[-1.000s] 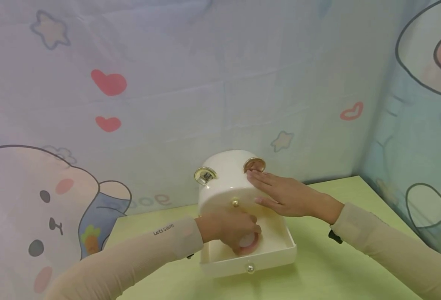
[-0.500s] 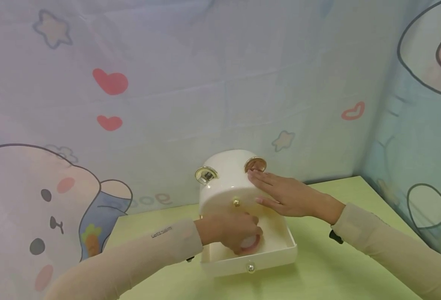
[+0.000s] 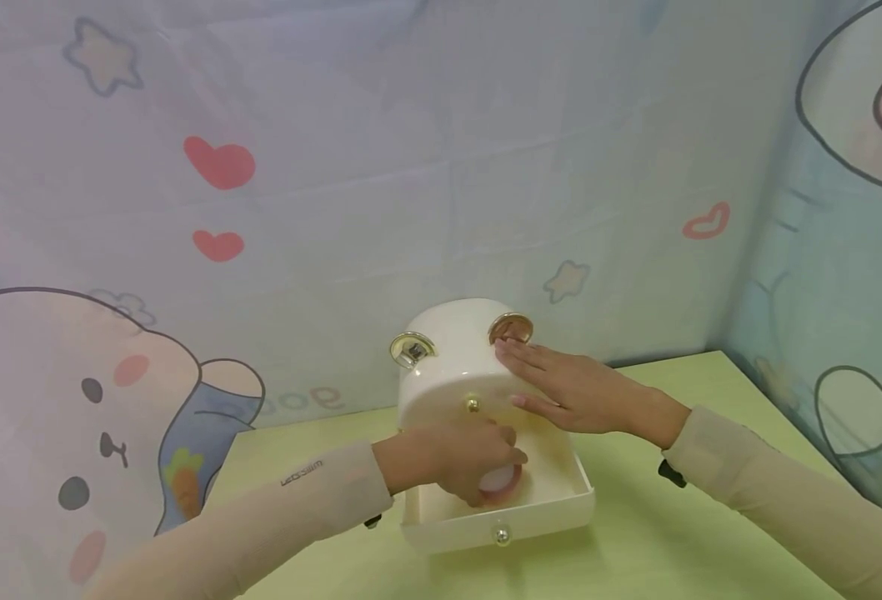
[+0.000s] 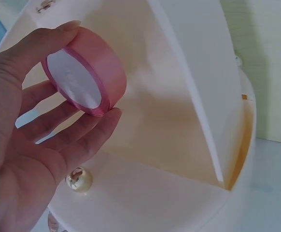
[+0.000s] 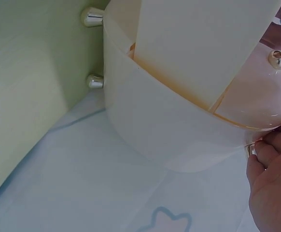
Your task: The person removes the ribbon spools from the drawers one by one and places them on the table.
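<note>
A pink roll of ribbon [image 4: 104,63] with a white side is held by my left hand [image 3: 459,458], thumb on one side and fingers on the other. Both are inside the pulled-out white drawer [image 3: 448,533], as the head view shows. Whether the roll touches the drawer's bottom I cannot tell. The drawer belongs to a rounded white box [image 3: 452,358] with two gold-rimmed ears. My right hand [image 3: 564,387] rests on the box's right side with its fingers stretched out, fingertips at the right ear [image 3: 514,327].
A pale green table [image 3: 658,517] bears the box. Close behind it hangs a printed cloth [image 3: 381,167], and another cloth face stands at the right. A round gold knob [image 3: 502,535] sticks out from the drawer front, and another knob [image 3: 473,404] sits on the box above it.
My left wrist has shifted slightly to the left, with the ribbon roll still in the fingers. The right hand, box and drawer hold their places.
</note>
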The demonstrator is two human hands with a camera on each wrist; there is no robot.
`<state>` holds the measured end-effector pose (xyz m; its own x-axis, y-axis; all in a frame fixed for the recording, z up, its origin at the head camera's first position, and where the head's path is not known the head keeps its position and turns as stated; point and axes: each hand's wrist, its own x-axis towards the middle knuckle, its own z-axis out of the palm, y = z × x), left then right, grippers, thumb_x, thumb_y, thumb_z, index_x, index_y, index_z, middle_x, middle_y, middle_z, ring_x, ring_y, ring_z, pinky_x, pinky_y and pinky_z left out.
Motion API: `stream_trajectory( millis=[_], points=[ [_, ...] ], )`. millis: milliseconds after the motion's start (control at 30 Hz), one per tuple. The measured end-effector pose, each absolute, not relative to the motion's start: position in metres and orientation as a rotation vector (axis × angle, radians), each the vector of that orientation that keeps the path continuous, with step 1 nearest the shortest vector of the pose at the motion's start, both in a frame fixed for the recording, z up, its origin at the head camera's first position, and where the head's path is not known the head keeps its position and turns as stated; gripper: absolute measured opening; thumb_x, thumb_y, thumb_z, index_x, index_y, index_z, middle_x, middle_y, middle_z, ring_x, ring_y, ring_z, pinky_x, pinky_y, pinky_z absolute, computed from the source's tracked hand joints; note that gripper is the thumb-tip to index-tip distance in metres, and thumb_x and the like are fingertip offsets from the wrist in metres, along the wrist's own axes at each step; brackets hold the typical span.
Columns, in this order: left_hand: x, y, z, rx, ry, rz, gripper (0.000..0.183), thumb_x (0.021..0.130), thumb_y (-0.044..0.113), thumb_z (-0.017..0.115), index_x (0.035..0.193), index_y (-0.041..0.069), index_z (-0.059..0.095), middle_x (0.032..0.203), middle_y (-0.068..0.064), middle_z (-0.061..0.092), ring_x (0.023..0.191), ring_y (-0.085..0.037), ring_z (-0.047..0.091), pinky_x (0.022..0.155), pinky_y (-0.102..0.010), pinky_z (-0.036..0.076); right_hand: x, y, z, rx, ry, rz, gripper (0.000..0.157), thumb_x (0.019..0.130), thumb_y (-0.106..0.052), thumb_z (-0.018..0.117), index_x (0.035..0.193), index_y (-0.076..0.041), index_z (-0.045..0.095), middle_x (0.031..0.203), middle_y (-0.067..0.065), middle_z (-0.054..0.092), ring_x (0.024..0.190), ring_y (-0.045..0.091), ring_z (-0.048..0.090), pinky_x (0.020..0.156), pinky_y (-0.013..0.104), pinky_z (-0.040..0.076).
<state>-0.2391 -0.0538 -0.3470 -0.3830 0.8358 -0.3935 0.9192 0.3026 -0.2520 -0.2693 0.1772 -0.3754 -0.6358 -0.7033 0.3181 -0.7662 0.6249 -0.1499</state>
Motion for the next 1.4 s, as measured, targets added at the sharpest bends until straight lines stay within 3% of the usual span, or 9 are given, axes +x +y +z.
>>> stream_trajectory(
  millis=[800,1100,1300,1400],
  points=[
    [-0.217,-0.064,-0.305,1.607,2.520,-0.536,0.053,0.087,0.033,0.081,0.136,0.022,0.067,0.117,0.003,0.069,0.101,-0.013,0.067,0.090,-0.023,0.056,-0.268,0.179,-0.375,1.164,-2.682,0.419,0.071,0.109,-0.049,0.049,0.168,-0.018,0.024,0.176,0.000,0.024,0.161,0.027,0.031,0.122,0.052,0.042],
    [-0.211,-0.085,-0.288,1.544,2.572,-0.305,0.054,0.086,0.030,0.083,0.135,0.015,0.067,0.117,-0.001,0.069,0.103,-0.015,0.066,0.090,-0.023,0.054,-0.268,0.180,-0.376,1.177,-2.669,0.422,0.071,0.109,-0.047,0.050,0.168,-0.017,0.025,0.176,0.002,0.025,0.160,0.029,0.033,0.120,0.053,0.043],
    [-0.205,-0.108,-0.279,1.464,2.607,-0.127,0.056,0.085,0.025,0.083,0.136,0.011,0.066,0.128,-0.005,0.069,0.117,-0.020,0.065,0.098,-0.029,0.056,-0.269,0.179,-0.376,1.183,-2.667,0.420,0.070,0.109,-0.046,0.050,0.168,-0.016,0.025,0.176,0.002,0.025,0.160,0.029,0.032,0.121,0.053,0.042],
    [-0.201,-0.120,-0.278,1.451,2.620,-0.071,0.053,0.085,0.022,0.082,0.134,0.010,0.067,0.124,-0.005,0.069,0.111,-0.018,0.066,0.092,-0.028,0.057,-0.269,0.178,-0.375,1.186,-2.667,0.413,0.070,0.109,-0.046,0.050,0.168,-0.016,0.025,0.176,0.003,0.025,0.160,0.029,0.032,0.122,0.052,0.041]
  ],
)
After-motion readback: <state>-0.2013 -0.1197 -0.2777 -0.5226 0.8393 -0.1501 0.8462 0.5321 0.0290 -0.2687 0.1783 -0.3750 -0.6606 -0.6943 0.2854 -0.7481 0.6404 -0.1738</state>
